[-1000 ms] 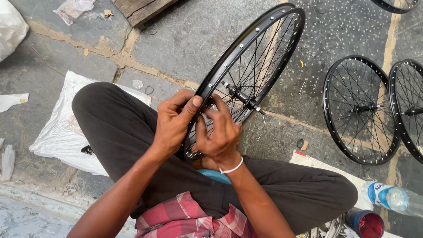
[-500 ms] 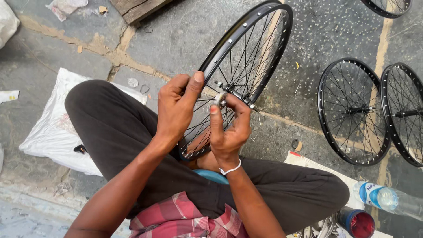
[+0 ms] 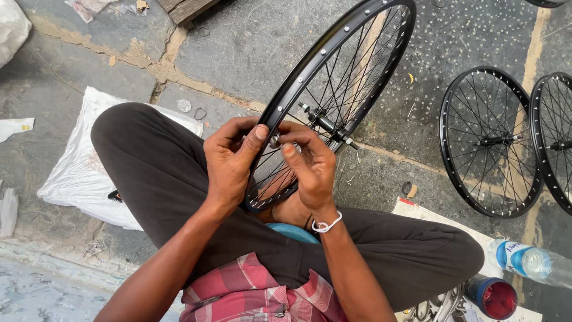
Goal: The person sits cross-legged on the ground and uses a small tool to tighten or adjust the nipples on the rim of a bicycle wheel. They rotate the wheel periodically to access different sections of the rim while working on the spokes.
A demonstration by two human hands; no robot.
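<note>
**Wheel propped on the lap so both hands can get at the rim**

Person sits cross-legged on the stone floor, with the black spoked wheel (image 3: pixel 333 89) standing on edge between the knees, running from frame centre to the upper right. That frees the left hand (image 3: pixel 229 164) to curl closed around the rim, steadying it, while the right hand (image 3: pixel 310 164) pinches a small metal piece (image 3: pixel 275 141) against it. Two finished wheels (image 3: pixel 491 140) lie flat at the right, and a plastic bottle (image 3: pixel 530 262) sits lower right.
</note>
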